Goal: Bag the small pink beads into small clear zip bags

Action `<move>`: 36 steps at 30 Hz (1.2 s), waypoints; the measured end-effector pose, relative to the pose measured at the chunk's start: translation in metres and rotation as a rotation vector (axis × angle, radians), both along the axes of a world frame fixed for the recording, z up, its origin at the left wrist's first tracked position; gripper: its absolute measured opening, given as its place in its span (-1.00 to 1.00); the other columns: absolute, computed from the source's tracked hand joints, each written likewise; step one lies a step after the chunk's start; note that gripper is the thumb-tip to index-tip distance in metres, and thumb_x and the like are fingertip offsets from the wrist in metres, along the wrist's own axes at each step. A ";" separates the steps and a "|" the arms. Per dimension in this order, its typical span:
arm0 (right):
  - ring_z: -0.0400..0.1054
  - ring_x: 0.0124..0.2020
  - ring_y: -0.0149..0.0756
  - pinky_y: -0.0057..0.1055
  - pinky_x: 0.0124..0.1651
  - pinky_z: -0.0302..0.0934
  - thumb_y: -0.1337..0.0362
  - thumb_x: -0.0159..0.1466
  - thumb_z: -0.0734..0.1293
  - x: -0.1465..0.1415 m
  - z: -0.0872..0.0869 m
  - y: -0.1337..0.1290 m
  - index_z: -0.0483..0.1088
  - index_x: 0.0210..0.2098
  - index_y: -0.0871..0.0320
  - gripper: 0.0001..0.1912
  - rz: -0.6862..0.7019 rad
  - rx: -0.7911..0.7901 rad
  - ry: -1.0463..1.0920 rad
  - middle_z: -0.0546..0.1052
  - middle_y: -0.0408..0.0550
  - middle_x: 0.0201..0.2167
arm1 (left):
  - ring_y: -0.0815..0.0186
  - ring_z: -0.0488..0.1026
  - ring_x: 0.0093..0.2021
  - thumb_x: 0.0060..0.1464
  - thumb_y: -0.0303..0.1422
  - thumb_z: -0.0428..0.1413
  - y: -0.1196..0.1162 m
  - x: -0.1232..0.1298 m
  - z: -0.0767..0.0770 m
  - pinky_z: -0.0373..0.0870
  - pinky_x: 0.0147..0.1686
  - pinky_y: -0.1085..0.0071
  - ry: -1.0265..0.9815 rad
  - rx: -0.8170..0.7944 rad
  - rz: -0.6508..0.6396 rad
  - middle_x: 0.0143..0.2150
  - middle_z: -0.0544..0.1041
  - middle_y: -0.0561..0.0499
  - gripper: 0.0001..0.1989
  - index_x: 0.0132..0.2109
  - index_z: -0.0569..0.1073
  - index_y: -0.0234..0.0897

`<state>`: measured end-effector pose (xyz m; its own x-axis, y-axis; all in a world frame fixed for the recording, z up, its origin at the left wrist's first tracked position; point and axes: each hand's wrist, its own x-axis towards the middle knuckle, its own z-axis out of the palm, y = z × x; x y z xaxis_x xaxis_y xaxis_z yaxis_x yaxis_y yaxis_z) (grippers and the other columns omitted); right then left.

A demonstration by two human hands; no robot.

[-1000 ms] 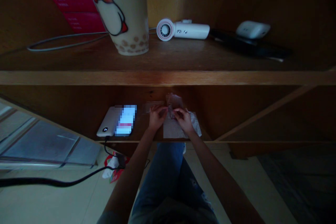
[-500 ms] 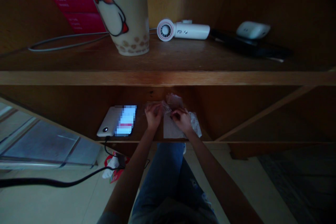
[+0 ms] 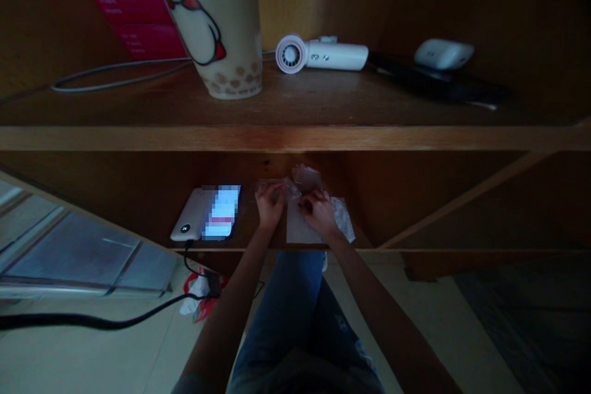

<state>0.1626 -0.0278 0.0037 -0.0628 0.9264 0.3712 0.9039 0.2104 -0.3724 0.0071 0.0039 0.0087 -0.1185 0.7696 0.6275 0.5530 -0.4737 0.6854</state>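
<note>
Passable between lit phone (image 3: 222, 212) and left hand (image 3: 270, 203), along the lower shelf (image 3: 247, 221). Blocked above by the upper shelf (image 3: 295, 138), right by the partition (image 3: 392, 197).

Two hands (image 3: 270, 204), two shelves (image 3: 323, 104), one cup (image 3: 231, 24), one small fan (image 3: 335, 55), one white case (image 3: 443, 53), one lit phone (image 3: 221, 212), one power bank (image 3: 190, 212); clear plastic pieces (image 3: 307, 178), too jumbled to count.

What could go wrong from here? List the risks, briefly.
Crumpled clear plastic at the left grip might tear or slip.
The white sheet under the right grip lies near the front edge of the lower shelf; a nudge could send it over.
A black cable hangs over that edge from the pale device; a snag could drag the device down.
</note>
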 end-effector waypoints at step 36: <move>0.15 -0.16 -0.20 -0.30 -0.08 0.04 0.31 0.13 0.26 0.002 -0.003 0.003 0.46 -0.39 0.08 -0.87 0.009 -0.003 0.029 0.40 -0.05 -0.32 | 0.26 0.42 -0.24 0.03 -0.35 0.07 0.001 0.002 -0.001 0.28 -0.14 0.27 0.037 -0.028 0.006 -0.33 0.54 -0.01 -0.86 -0.30 0.50 -0.26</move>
<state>0.1642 -0.0247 0.0009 -0.0601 0.9269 0.3706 0.8907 0.2174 -0.3992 0.0087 0.0044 0.0073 -0.1000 0.7865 0.6094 0.5811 -0.4510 0.6774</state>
